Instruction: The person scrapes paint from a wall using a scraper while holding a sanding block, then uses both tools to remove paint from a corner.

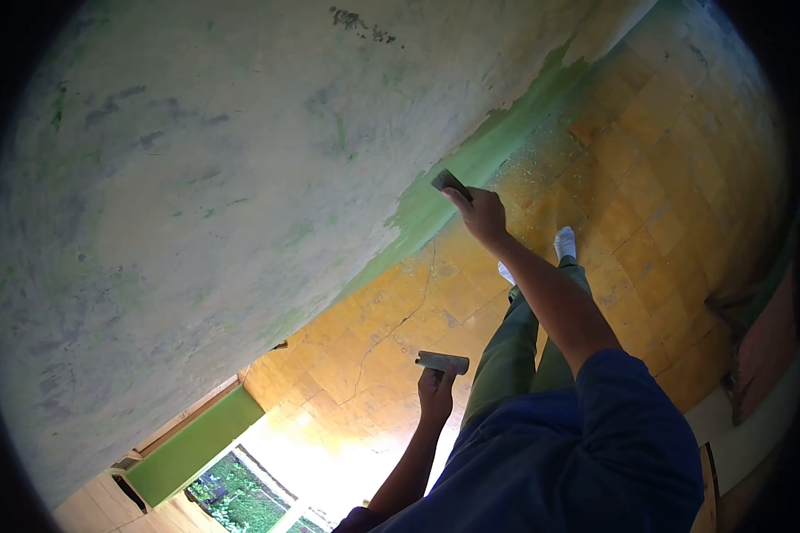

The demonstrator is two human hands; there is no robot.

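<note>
Back from my right hand the forearm is bare up to a short blue sleeve. Beneath that hand I see green trousers and white socks.

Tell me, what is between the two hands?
Just yellow floor with a crack, seen in the head view. The right hand holds a scraper at the wall; the left hand holds a tool.
</note>
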